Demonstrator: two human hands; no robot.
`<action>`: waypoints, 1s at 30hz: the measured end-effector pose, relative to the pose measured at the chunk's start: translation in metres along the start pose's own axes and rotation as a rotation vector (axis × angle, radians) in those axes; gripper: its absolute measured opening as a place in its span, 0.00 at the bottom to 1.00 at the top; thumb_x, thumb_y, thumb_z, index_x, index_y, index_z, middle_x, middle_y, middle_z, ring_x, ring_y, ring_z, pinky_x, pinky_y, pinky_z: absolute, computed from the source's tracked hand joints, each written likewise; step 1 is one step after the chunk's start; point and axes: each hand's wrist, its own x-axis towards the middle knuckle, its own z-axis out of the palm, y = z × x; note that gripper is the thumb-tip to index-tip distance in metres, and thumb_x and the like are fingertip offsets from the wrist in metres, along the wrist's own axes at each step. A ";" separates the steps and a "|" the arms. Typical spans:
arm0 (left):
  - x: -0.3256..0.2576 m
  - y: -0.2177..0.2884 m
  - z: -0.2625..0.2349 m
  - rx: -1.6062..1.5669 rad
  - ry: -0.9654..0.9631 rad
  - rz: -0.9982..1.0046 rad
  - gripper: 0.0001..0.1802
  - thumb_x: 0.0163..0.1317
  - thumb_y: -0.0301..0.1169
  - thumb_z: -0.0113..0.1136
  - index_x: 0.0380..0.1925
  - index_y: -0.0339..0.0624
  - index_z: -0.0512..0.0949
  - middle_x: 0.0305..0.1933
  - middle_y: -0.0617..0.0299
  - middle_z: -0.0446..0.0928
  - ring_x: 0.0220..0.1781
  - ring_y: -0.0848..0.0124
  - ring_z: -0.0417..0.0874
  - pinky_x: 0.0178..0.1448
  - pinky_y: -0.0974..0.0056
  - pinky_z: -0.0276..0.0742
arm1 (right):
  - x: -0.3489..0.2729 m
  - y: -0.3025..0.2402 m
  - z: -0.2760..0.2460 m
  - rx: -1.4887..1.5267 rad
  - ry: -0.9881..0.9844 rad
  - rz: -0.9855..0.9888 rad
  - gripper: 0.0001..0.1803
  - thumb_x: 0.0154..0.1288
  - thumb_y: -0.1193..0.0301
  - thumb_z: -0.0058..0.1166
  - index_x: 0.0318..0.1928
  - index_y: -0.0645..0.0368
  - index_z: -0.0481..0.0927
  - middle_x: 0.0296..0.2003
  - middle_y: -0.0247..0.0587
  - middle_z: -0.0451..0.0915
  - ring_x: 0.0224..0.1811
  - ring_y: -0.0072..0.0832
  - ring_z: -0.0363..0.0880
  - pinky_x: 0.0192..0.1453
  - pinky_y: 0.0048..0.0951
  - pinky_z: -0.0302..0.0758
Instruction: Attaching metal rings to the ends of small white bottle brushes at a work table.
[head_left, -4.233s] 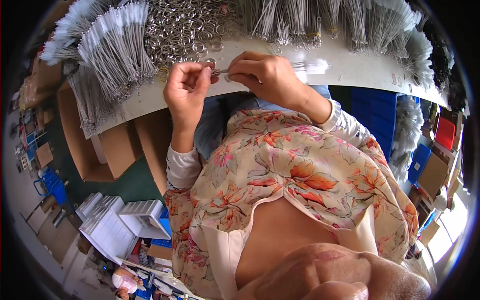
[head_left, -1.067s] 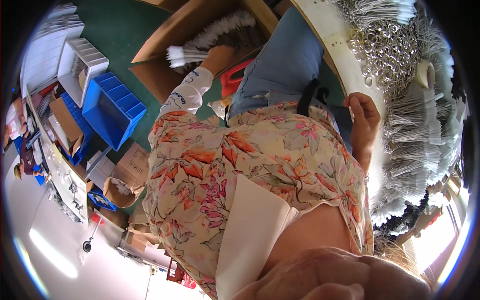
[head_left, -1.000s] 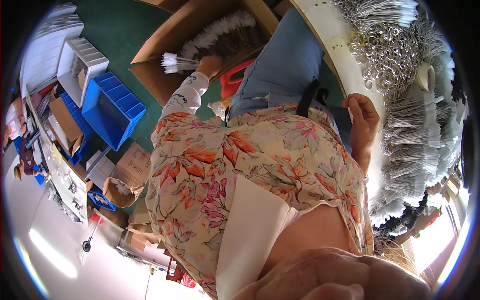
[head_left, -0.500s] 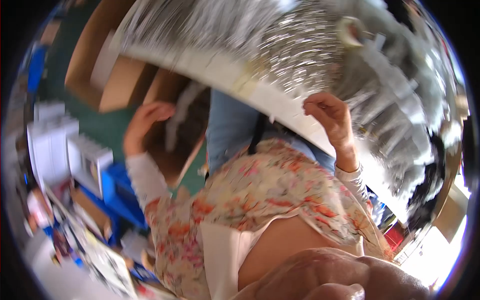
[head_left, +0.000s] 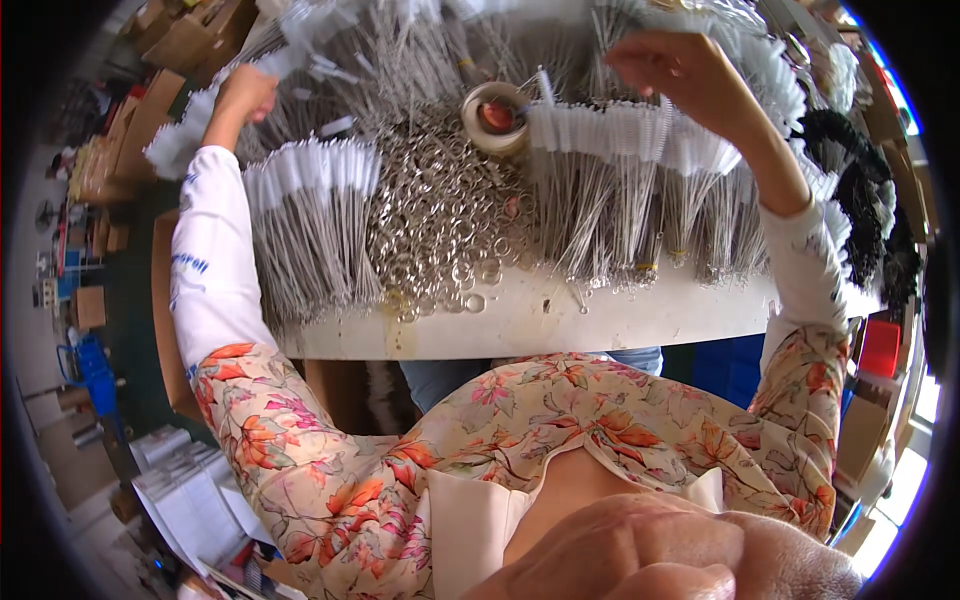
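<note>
My left hand (head_left: 248,94) is over the far left of the table, beside white-bristled wire brushes (head_left: 313,215). Its fingers are curled in; whether anything is inside them is hidden. My right hand (head_left: 682,78) hangs above the brushes at the far right, its fingers loosely bent and apart from the thumb, with nothing visible in them. Between the brush bundles lies a heap of shiny metal rings (head_left: 440,220). A tape roll (head_left: 496,118) rests at the heap's far edge. More bundled brushes (head_left: 610,190) stretch along the right, their wire ends toward me.
The white table's front edge (head_left: 430,345) runs before my body. Black brushes (head_left: 850,160) lie at the far right. A cardboard box (head_left: 165,300) stands below on the left, and a red container (head_left: 880,348) is at the right. White boxes (head_left: 195,495) are at lower left.
My view has turned to face the table. Both hands have moved forward and outward: the left from above a cardboard box, the right from the table's front edge, to over the brushes.
</note>
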 end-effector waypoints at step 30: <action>-0.026 0.054 0.022 -0.380 0.001 0.115 0.20 0.52 0.49 0.64 0.31 0.43 0.76 0.24 0.64 0.74 0.12 0.82 0.62 0.11 0.74 0.48 | 0.216 0.101 -0.092 0.607 -0.009 0.082 0.07 0.59 0.72 0.52 0.32 0.63 0.74 0.22 0.33 0.72 0.21 0.21 0.69 0.22 0.29 0.67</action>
